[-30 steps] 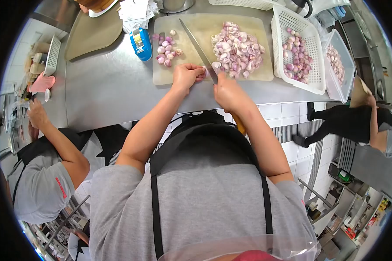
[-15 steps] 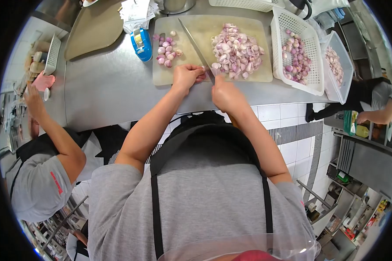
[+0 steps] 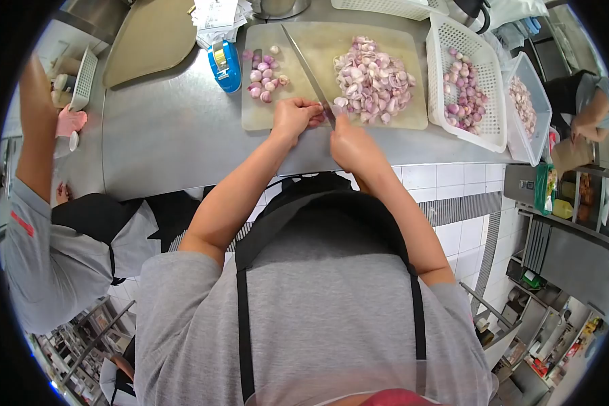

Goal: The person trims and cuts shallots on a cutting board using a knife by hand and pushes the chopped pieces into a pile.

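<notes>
My right hand [image 3: 350, 143] grips a long knife [image 3: 306, 66] by its handle end, the blade pointing away across the cutting board [image 3: 318, 40]. Close to the left of the blade, near the board's front edge, my left hand [image 3: 295, 120] has its fingers pinched together. It appears to hold a shallot, mostly hidden by the fingers. To the right of the knife lies a heap of sliced shallots [image 3: 375, 81]. Several whole peeled shallots [image 3: 264, 81] sit on the left part of the board.
A blue tape dispenser [image 3: 224, 65] and paper slips [image 3: 216, 20] are left of the board, beyond them a brown tray [image 3: 149, 40]. On the right stand a white basket of shallots [image 3: 465, 88] and a tub of slices [image 3: 523, 101]. A co-worker's arm [image 3: 37, 128] reaches forward at left.
My hands and the knife stay almost in place at the board's front edge. The co-worker at left has extended an arm forward; the person at far right has shifted and holds something brown.
</notes>
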Demonstrator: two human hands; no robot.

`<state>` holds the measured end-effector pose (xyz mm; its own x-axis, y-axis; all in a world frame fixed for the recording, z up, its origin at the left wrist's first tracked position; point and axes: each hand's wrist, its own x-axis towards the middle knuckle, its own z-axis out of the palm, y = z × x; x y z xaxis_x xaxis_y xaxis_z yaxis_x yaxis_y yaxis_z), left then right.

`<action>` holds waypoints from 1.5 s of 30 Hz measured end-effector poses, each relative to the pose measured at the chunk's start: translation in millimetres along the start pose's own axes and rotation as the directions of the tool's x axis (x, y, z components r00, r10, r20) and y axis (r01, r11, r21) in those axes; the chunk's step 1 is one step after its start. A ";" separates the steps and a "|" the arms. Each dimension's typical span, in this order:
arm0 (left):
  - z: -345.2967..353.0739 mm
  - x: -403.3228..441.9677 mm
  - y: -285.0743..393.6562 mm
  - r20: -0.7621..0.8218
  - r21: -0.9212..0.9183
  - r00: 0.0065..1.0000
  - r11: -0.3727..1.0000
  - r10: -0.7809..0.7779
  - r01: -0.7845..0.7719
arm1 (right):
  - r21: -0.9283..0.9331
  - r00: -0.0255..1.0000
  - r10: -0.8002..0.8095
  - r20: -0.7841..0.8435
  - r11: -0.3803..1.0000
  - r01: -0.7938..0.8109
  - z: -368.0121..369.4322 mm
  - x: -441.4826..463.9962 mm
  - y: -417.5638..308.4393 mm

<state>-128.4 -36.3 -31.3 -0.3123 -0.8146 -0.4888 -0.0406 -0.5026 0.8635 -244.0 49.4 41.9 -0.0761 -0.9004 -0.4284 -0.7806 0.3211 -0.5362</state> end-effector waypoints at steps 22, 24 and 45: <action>-0.8 2.9 -0.5 -0.002 0.004 1.000 1.000 -0.018 0.018 | 0.023 0.999 0.028 0.025 0.999 -0.028 -5.6 -2.3 -1.6; -2.2 4.0 -1.0 -0.003 0.001 1.000 1.000 -0.012 0.012 | 0.049 0.998 0.035 0.048 0.998 -0.037 -7.8 -2.8 -4.7; 4.7 6.0 -4.7 -0.077 0.039 0.996 0.998 0.045 -0.042 | -0.035 0.998 -0.015 -0.067 0.999 0.012 14.1 12.1 0.8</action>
<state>-134.6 -37.4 -37.7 -0.2398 -0.8564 -0.4573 -0.0643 -0.4560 0.8876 -236.8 42.9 26.0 -0.1059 -0.9225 -0.3712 -0.8028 0.2995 -0.5155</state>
